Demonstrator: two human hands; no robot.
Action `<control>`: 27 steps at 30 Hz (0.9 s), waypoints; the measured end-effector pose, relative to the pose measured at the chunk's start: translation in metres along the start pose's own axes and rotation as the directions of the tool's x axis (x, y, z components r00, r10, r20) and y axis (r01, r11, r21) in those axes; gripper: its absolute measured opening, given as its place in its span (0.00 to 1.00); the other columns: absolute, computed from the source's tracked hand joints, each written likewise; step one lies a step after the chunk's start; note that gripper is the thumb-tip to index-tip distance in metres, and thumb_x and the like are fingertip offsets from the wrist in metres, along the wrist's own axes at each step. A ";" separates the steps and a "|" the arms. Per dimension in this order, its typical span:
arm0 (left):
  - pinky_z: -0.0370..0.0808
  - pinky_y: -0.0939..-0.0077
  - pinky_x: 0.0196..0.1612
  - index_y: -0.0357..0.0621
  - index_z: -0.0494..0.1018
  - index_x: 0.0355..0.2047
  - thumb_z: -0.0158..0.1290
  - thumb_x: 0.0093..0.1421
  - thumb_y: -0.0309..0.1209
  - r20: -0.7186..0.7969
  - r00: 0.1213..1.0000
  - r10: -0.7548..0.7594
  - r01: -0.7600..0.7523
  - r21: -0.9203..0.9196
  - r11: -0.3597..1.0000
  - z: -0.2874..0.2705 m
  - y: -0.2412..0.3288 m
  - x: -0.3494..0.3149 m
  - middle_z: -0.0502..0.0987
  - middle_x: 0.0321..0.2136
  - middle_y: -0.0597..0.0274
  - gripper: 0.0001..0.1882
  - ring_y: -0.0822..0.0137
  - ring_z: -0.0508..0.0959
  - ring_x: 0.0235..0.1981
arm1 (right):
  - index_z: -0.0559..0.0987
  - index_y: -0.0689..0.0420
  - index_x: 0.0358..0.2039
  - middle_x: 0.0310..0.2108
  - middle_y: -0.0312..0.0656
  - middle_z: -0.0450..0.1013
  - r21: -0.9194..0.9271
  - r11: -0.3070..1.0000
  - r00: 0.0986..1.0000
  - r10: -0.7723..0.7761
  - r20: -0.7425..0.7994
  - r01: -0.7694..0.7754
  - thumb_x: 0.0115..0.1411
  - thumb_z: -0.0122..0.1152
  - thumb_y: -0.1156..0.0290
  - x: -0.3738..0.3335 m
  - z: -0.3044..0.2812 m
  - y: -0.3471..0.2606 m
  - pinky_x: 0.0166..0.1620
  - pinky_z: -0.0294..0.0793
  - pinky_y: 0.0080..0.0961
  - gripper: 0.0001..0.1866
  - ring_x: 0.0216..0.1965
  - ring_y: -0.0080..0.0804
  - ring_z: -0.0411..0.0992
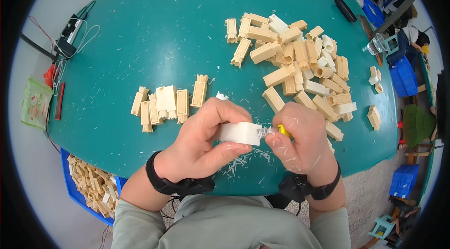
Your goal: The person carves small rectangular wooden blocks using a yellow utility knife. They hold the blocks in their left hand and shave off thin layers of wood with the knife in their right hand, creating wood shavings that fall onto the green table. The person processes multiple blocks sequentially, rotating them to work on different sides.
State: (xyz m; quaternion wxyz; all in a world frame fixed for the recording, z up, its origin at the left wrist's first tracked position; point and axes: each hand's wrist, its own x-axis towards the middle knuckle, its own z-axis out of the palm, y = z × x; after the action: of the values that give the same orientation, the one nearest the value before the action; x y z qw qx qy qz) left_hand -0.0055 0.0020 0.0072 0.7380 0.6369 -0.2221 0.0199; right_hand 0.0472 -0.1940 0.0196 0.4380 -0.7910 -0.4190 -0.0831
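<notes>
My left hand point(204, 141) is closed around a white hollow plastic block point(238, 133), its near end turned to the right. The far end pokes out past my fingers. My right hand point(300, 137) is closed round a small tool with a yellow handle point(283, 130); the tip meets the block's right end, where white shavings point(265, 131) gather. My fist hides most of this tool, so its exact kind does not show. Loose shavings point(239, 164) lie on the table below. A short row of beige and white blocks point(183, 104) lies beyond my left hand.
A large pile of beige and white blocks point(300, 52) covers the green table point(140, 38) at right. A blue bin point(70, 188) of blocks stands low left. A power strip point(70, 33) with cables sits left, a black case point(345, 10) and clear cup point(375, 45) at right.
</notes>
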 end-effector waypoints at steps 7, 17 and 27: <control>0.66 0.77 0.38 0.39 0.65 0.39 0.55 0.55 0.33 0.169 0.984 -0.064 0.082 -0.102 0.991 0.000 0.005 -0.002 0.69 0.35 0.55 0.16 0.69 0.69 0.36 | 0.70 0.59 0.21 0.16 0.42 0.64 -0.033 0.979 0.975 0.196 -0.107 -0.201 0.56 0.57 0.65 -0.001 0.000 0.000 0.20 0.62 0.28 0.13 0.17 0.38 0.64; 0.69 0.75 0.40 0.37 0.67 0.40 0.55 0.51 0.21 -0.109 0.993 0.042 -0.033 0.085 0.996 0.000 -0.004 0.006 0.69 0.39 0.57 0.16 0.67 0.71 0.38 | 0.70 0.61 0.22 0.16 0.44 0.64 0.253 0.900 0.934 0.349 0.069 -0.355 0.59 0.53 0.65 -0.001 0.000 -0.014 0.22 0.62 0.28 0.14 0.17 0.39 0.64; 0.70 0.74 0.34 0.43 0.69 0.34 0.60 0.41 0.18 -0.101 0.961 0.256 -0.139 0.625 0.768 0.000 -0.003 0.007 0.72 0.34 0.57 0.19 0.61 0.73 0.33 | 0.68 0.61 0.21 0.17 0.45 0.64 0.163 0.931 0.945 0.321 0.064 -0.327 0.58 0.54 0.65 -0.002 0.008 -0.014 0.21 0.62 0.32 0.14 0.18 0.42 0.64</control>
State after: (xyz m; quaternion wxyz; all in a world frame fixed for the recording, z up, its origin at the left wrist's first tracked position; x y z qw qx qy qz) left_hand 0.0016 -0.0005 0.0072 0.5025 0.8098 -0.2019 0.2258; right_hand 0.0338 -0.1855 0.0230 0.5046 -0.8099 -0.2962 0.0411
